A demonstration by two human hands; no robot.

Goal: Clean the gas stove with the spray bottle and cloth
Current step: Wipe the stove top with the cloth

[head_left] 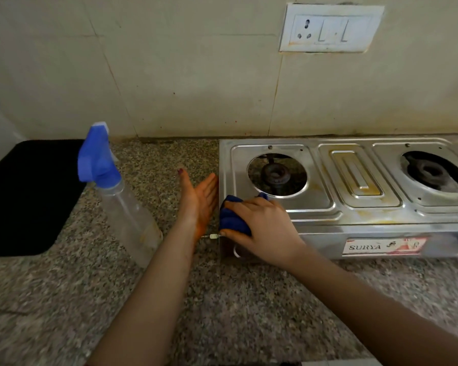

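While the right grip (262,225) clenches the blue cloth (233,220) on the gas stove (323,207) at its near-left corner, the left grip (200,199), flat and released, rests against its side. At nine o'clock the spray bottle (122,202) stands on the tabletop (222,299); a swinging left forearm could topple it.

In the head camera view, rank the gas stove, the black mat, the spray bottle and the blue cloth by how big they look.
1. gas stove, though cut off at the right edge
2. black mat, cut off at the left edge
3. spray bottle
4. blue cloth, partly hidden under the right hand
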